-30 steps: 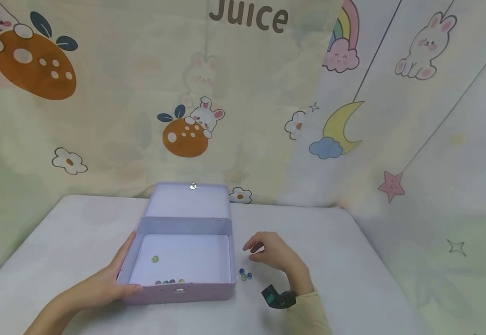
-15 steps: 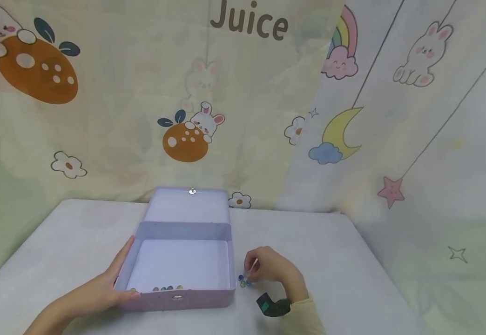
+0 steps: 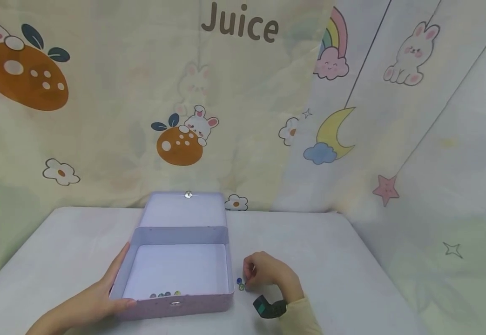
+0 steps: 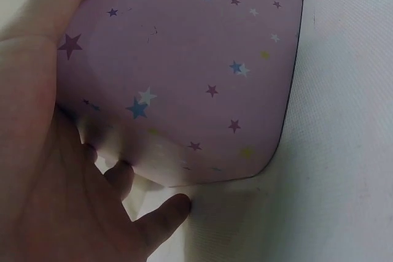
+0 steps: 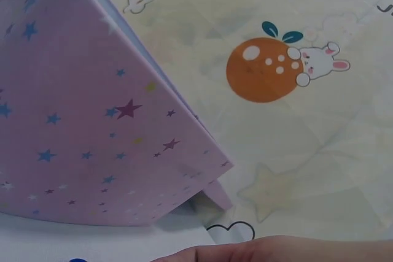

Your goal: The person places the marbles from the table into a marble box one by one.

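Observation:
A lilac metal box [image 3: 205, 303] with small printed stars stands on the table, its lid [image 3: 184, 209] tipped back. My left hand [image 3: 94, 298] grips the front left corner, thumb on the front wall and fingers along the side. Several glass marbles [image 3: 167, 294] lie along the inside front wall. Just right of the box, my right hand [image 3: 268, 272] pinches a marble hidden by its fingertips. Beside those fingertips sit a blue marble [image 3: 239, 281] and a yellow-green marble [image 3: 241, 287]. In the right wrist view, only part of that hand [image 5: 245, 253] shows at the bottom.
A white cloth covers the table [image 3: 310, 251]. Behind it hangs a printed curtain [image 3: 247, 116] with rabbits, oranges and a moon. A dark band [image 3: 270, 307] is strapped round my right wrist. The box's clasp [image 3: 188, 194] shows on the raised lid.
My right hand has come down onto the marbles beside the box, fingertips closing on one. A yellow-green marble in the box rolled forward out of sight. The left hand keeps its grip.

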A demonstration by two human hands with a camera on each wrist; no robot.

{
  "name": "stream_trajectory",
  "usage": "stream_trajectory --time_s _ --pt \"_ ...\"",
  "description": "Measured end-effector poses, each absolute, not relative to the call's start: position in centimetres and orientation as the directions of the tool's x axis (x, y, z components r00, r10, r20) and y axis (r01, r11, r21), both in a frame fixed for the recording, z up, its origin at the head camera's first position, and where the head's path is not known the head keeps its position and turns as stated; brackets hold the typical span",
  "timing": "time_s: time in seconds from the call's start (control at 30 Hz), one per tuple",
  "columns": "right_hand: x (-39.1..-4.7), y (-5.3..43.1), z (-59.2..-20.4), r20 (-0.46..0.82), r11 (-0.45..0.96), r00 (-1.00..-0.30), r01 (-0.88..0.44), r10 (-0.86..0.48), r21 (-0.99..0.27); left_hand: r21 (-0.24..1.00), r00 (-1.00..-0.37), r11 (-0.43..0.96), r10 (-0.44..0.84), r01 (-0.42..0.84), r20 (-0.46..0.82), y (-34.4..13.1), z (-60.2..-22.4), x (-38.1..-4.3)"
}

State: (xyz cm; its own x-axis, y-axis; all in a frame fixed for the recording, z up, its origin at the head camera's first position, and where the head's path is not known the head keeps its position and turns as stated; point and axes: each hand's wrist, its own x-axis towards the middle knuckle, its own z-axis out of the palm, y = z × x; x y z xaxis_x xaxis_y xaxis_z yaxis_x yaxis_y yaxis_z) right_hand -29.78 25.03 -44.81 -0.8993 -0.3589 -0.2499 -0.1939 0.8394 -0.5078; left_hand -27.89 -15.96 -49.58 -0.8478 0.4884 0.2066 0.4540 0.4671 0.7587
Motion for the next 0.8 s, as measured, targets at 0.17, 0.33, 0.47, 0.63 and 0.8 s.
stream_trajectory --time_s 0.17,0.33,0.47,0.63,0.8 --pt "-29.9 25.1 -45.0 -0.236 0.848 -0.901 -0.215 -0.364 -0.485 0.691 -0.826 0.497 0.495 0.524 0.27 -15.9 -50.1 -27.9" --pt "-29.7 25.3 -45.1 -0.239 0.85 -0.905 -0.203 -0.352 -0.485 0.634 -0.788 0.493 0.514 0.596 0.34 -15.8 -50.8 -28.2" --pt "-29.8 25.3 -45.3 -0.234 0.859 -0.917 -0.182 -0.324 -0.479 0.644 -0.797 0.498 0.509 0.581 0.326 -16.1 -51.5 -28.6" --pt "-30.0 25.7 -45.7 -0.231 0.868 -0.933 -0.138 -0.275 -0.477 0.683 -0.851 0.558 0.491 0.471 0.187 -16.5 -51.9 -28.7" --pt "-30.3 26.4 -46.0 -0.202 0.87 -0.946 -0.131 -0.253 -0.476 0.704 -0.829 0.505 0.514 0.499 0.219 -16.2 -52.0 -28.8"
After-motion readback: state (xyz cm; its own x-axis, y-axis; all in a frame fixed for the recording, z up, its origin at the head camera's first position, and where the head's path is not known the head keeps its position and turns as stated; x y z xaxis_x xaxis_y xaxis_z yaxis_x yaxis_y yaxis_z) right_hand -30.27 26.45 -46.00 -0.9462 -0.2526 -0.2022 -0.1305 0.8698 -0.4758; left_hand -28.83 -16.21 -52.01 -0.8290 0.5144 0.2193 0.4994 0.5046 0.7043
